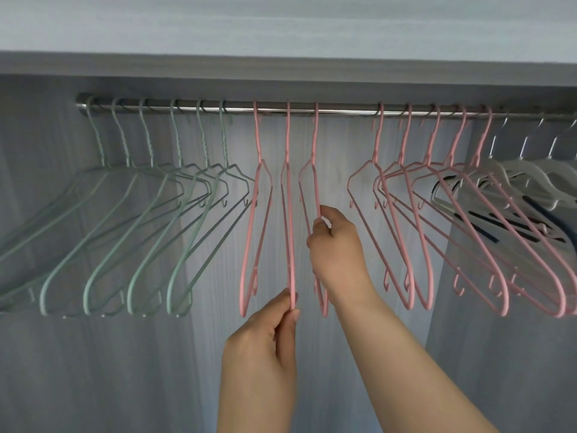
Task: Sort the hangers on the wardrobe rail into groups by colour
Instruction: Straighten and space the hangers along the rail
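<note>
A steel wardrobe rail (pixel 343 108) runs across the top. Several pale green hangers (pixel 131 232) hang together at its left. Three pink hangers hang in the middle. My left hand (pixel 265 335) pinches the bottom end of the middle pink hanger (pixel 288 182). My right hand (pixel 335 245) grips the arm of the right one of the three pink hangers (pixel 314 170). After a gap, several more pink hangers (pixel 415 220) hang to the right. White hangers (pixel 524 182) with dark strips fill the far right end.
The grey wardrobe back panel (pixel 218 354) lies behind the hangers. A shelf board (pixel 281 67) sits close above the rail. Between the middle pink hangers and the right pink group the rail is bare.
</note>
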